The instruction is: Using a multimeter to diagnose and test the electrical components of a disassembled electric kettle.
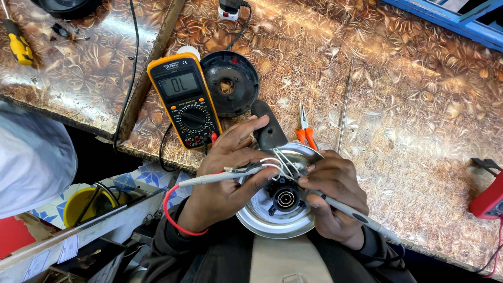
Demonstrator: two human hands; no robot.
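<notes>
Kettle (pixel 262 220) upside down against my lap so the contacts face up. Left hand (pixel 228 173) fingers clamped on one probe (pixel 220 178), right hand (pixel 335 194) pinching the other probe (pixel 351 212); meter (pixel 184 99) at 11 o'clock, screen toward me.

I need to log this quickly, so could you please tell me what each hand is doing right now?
Left hand: closed on a grey test probe with a red lead.
Right hand: closed on a grey-and-black pen-shaped probe.
</notes>
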